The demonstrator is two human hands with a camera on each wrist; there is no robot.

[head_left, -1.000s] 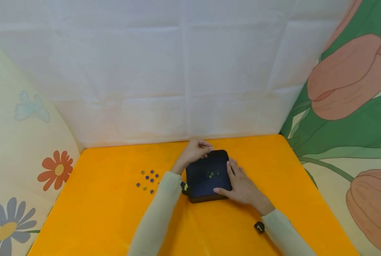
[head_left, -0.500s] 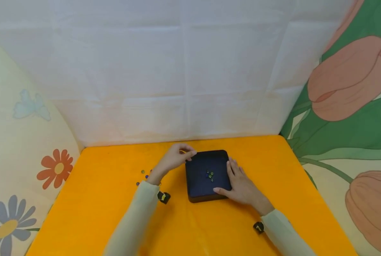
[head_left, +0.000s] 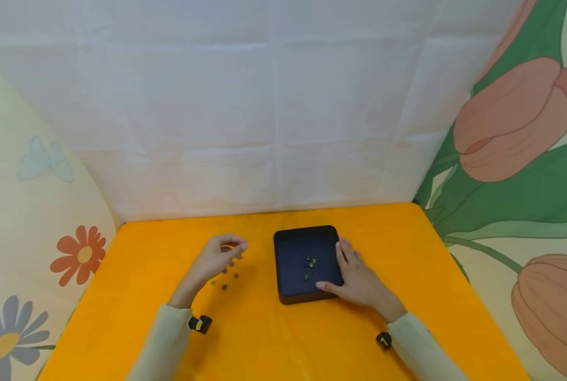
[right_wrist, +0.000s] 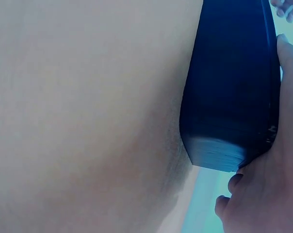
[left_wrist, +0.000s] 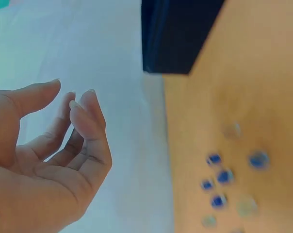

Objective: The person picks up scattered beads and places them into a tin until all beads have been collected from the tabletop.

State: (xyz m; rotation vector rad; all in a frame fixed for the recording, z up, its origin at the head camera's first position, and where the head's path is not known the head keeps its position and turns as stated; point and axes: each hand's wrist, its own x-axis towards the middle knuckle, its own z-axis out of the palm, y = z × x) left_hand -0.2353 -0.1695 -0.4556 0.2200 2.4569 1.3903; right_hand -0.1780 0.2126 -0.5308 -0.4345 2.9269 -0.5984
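Note:
In the head view my left hand hovers over the left part of the table with its fingers loosely bent. The left wrist view shows a gap between thumb and fingertips, with nothing held. Below that hand lie loose glass marbles, blue and clear greenish, some hidden by it. My right hand holds the right side of a square black tray, its thumb over the rim and its fingers along the outer wall. Several marbles lie together inside the tray, and a single marble sits nearer its front.
An orange cloth covers the table. Behind it hangs a white sheet. Flower-printed cloths stand at the left and right. Each wrist wears a small black device; the left one's tag is yellow.
My left hand has moved from above the tray's far left corner leftward and nearer, over the loose marbles. Another marble rolled forward in the tray. The right hand has stayed put.

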